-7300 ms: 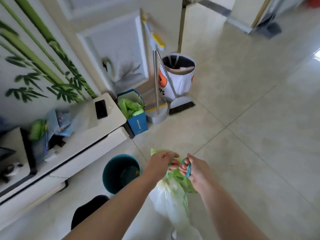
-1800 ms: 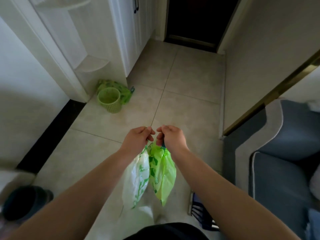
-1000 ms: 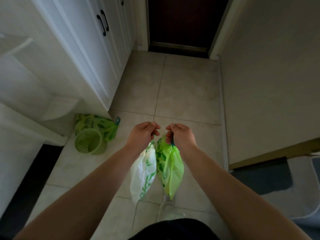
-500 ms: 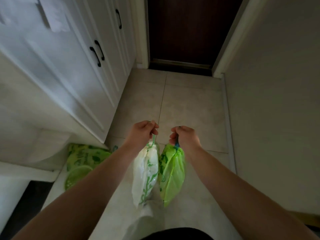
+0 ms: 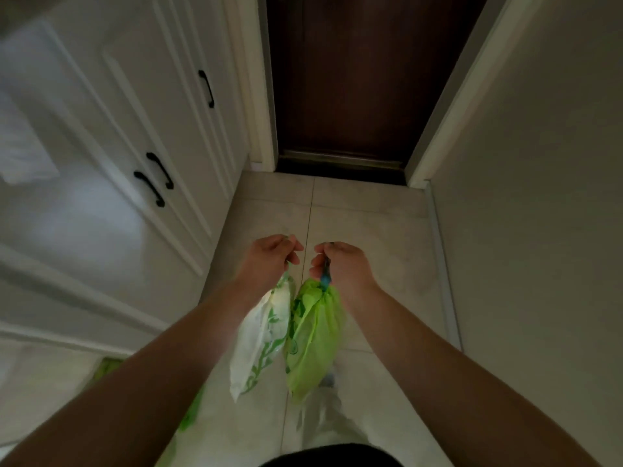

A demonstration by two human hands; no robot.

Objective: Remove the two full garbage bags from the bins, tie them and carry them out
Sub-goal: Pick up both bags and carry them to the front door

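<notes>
Both arms reach forward over the tiled hallway floor. My left hand (image 5: 271,256) grips the top of a white garbage bag with green print (image 5: 261,338), which hangs below it. My right hand (image 5: 340,264) holds a bright green garbage bag (image 5: 313,342) by its blue drawstring. The two bags hang side by side and touch each other. Both bag mouths are gathered closed at my fists.
A dark brown door (image 5: 357,82) stands shut straight ahead at the end of the hallway. White cabinets with black handles (image 5: 153,180) line the left side. A plain wall (image 5: 539,197) runs along the right. A green bag edge (image 5: 104,367) shows at the lower left.
I have walked closer to the dark door; the cabinets slid back on the left and the small green basket has dropped out of view. Both hands still hold the bags.
</notes>
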